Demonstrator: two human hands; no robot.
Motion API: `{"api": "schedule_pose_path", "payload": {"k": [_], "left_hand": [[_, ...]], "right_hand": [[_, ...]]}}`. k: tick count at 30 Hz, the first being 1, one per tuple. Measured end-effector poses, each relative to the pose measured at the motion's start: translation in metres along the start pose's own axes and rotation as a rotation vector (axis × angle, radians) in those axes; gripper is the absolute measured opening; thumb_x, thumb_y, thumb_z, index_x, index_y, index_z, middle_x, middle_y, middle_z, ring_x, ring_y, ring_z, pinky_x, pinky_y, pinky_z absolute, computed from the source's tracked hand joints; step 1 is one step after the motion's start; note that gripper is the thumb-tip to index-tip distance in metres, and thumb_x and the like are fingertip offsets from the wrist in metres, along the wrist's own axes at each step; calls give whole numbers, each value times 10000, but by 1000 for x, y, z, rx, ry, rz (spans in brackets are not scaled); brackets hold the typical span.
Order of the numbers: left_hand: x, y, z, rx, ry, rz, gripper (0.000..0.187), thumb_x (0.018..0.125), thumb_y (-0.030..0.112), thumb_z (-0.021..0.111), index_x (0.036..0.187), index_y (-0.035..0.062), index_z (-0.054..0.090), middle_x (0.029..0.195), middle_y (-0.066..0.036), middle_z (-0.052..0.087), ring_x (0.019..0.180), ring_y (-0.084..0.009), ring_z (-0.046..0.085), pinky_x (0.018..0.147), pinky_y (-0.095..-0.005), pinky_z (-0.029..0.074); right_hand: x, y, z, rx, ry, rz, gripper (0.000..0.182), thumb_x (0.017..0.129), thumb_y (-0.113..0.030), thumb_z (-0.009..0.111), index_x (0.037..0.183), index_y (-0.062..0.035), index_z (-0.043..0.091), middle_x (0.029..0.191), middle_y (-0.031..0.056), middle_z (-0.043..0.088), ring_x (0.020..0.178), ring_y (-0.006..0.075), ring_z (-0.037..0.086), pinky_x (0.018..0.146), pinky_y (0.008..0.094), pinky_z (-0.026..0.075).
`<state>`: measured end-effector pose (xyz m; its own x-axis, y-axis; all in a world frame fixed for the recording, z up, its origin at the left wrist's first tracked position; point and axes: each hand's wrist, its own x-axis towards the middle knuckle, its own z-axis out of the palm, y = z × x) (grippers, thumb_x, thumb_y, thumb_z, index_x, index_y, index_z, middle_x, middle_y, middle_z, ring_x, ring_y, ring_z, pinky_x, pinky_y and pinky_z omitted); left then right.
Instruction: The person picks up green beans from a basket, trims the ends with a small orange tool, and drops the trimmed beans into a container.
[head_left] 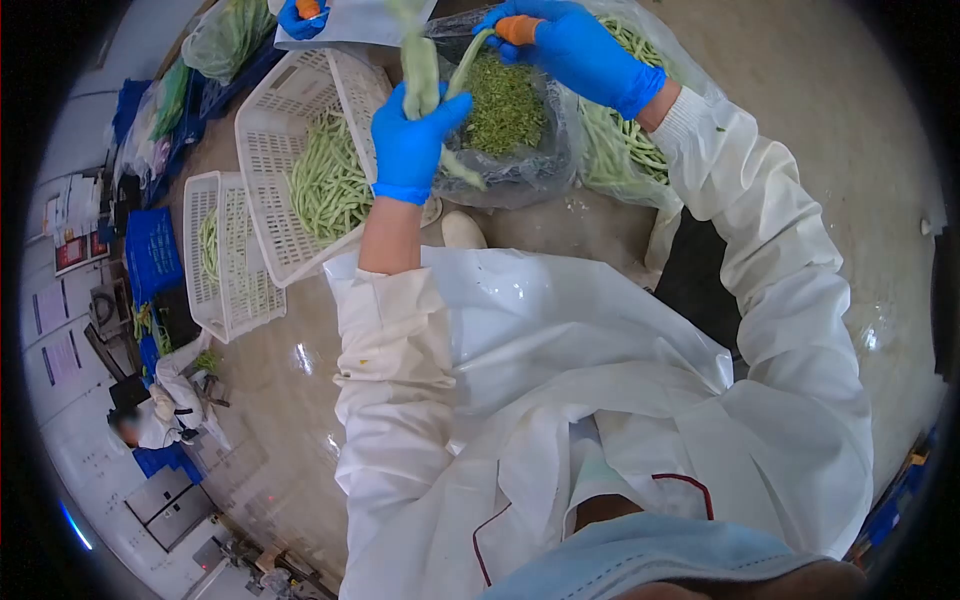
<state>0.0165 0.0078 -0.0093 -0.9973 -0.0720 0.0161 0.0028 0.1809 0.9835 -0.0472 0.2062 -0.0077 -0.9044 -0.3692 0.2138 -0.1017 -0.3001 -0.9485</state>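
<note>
Grip: left hand closed around long green beans; right hand, an orange cover on one digit, pinches the tip of a single bean.
Bean position: upper middle of the frame, between the two hands.
Scraps: chopped green bits in a plastic-lined container, just below the hands.
Bagged beans: clear bag, upper right of centre.
Crates: large white crate holding beans, upper left; smaller white crate beside it.
Others: another gloved hand, top edge; a person, lower left.
</note>
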Motion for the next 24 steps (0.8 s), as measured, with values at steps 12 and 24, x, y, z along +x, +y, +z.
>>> {"api": "schedule_pose_path", "payload": {"k": [12,24], "left_hand": [[16,5,-39,-558,69,31,205,828,69,603,1000,-33,561,799,-59,538,638,-121,486,559,-263,399],[21,0,-43,-679,174,21,207,833,61,594,1014,-28,551,753,-33,502,597,-111,434,540,-269,354]], "right_hand": [[-26,56,-5,-687,-255,95,315,766,-98,503,1057,-60,619,933,103,644,837,191,602,775,312,470],[-26,16,11,-150,-368,364,257,823,-145,535,1021,-14,634,838,64,634,766,108,578,745,251,465]]}}
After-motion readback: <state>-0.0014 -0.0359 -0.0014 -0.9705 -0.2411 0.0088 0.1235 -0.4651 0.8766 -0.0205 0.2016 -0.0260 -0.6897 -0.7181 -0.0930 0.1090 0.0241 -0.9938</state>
